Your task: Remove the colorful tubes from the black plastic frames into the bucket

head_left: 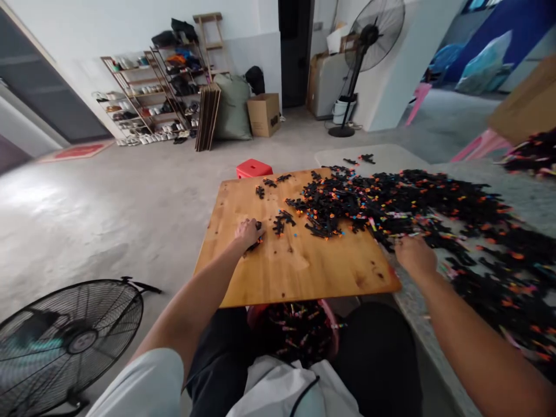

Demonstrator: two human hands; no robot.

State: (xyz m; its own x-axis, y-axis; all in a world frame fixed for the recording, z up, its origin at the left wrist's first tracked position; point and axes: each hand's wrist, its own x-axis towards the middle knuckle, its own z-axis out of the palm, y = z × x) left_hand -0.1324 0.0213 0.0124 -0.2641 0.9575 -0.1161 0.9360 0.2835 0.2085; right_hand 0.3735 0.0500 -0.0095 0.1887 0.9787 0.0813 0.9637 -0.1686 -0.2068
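Observation:
My left hand [248,233] is closed around a small black toy gun [254,245] over the left part of a wooden board [247,284]. Several more black toy guns [279,224] lie loose on the board, just right of that hand. A large pile of black toy guns [391,194] with orange, blue and yellow bits spreads from the board onto the grey table [419,315]. At the pile's near edge, beside the board's right side, my right hand [416,255] has its fingers curled down among the pieces. What its fingertips grip is too blurred to name.
Below the board, between my knees, a pink tub [334,336] holds many dark and colourful pieces. A black floor fan [82,341] stands at left. Beyond the board are a red stool [254,168], a cardboard box [263,116], shoe racks [141,87] and a standing fan [369,35].

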